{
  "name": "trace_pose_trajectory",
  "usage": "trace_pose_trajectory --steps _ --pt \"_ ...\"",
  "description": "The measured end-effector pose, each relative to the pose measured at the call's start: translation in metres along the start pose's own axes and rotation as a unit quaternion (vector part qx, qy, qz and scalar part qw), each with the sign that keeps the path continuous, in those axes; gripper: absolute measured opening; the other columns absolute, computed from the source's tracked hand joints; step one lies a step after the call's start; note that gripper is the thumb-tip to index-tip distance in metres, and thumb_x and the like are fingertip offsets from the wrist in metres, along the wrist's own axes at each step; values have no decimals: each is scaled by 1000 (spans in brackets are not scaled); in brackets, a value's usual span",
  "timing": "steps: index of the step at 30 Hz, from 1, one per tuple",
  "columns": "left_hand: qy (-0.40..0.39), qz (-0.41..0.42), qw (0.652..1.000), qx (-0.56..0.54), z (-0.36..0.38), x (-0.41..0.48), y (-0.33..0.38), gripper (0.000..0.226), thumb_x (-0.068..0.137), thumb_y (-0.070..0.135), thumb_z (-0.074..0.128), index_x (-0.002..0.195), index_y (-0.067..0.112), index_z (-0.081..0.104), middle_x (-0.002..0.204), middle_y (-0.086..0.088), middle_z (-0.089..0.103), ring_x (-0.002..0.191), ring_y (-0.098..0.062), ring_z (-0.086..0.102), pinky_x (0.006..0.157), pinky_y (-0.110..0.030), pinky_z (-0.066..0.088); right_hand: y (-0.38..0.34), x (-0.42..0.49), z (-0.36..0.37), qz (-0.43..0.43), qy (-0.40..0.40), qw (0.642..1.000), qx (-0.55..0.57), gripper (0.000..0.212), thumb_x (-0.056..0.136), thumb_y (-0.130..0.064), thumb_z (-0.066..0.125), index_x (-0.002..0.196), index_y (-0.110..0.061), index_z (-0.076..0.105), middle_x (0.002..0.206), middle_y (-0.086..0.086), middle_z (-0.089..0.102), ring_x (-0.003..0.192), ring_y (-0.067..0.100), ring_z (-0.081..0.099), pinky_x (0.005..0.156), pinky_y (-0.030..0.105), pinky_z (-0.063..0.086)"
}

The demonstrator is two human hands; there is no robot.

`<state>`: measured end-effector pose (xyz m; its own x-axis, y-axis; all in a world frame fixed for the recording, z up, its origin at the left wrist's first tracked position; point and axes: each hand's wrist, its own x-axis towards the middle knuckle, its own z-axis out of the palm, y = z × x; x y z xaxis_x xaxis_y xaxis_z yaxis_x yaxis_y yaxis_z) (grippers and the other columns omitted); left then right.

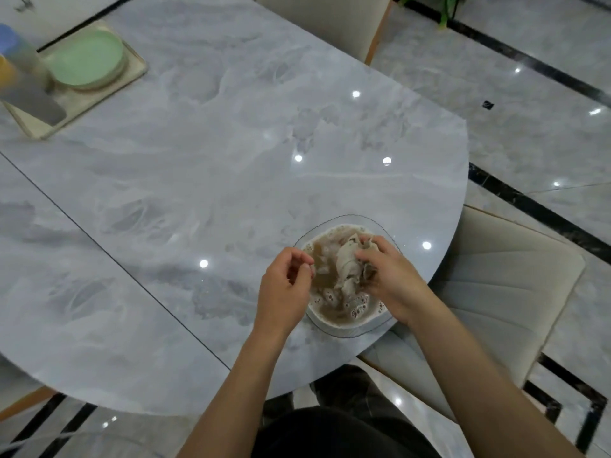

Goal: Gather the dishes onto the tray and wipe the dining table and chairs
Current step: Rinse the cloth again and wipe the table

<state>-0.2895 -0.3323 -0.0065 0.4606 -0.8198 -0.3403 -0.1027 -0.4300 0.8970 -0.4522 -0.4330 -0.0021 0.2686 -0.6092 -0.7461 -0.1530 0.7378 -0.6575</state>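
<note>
Head view showed your right hand clutching the cloth over the bowl, your left hand curled just left of it, its grip unclear.

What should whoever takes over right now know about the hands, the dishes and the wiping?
Right hand grips the wet whitish cloth over the clear glass bowl of murky, foamy water at the grey marble table's near edge.
Left hand is curled beside the cloth; whether it pinches it is unclear.
Done: stacked green plates and blurred tall cups sit on the beige tray, far left.
Left: wring the cloth, wipe the table and cream chairs.
</note>
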Motion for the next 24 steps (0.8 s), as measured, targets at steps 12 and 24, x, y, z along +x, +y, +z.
trace_pose_trajectory --steps 12,24 --pt "-114 10 993 35 29 -9 -1 54 85 30 83 128 43 52 112 17 66 100 -4 67 84 -28 60 -12 -19 -1 -130 -52 932 -334 39 106 -23 47 142 -35 53 132 -13 58 116 11 58 95 27 49" --pt "-99 23 987 123 19 -11 -5 32 82 23 71 100 30 46 97 5 58 86 -13 58 75 -44 57 -10 -16 -14 -197 5 916 -350 26 108 -26 43 105 -33 67 101 -11 70 96 13 66 89 44 57"
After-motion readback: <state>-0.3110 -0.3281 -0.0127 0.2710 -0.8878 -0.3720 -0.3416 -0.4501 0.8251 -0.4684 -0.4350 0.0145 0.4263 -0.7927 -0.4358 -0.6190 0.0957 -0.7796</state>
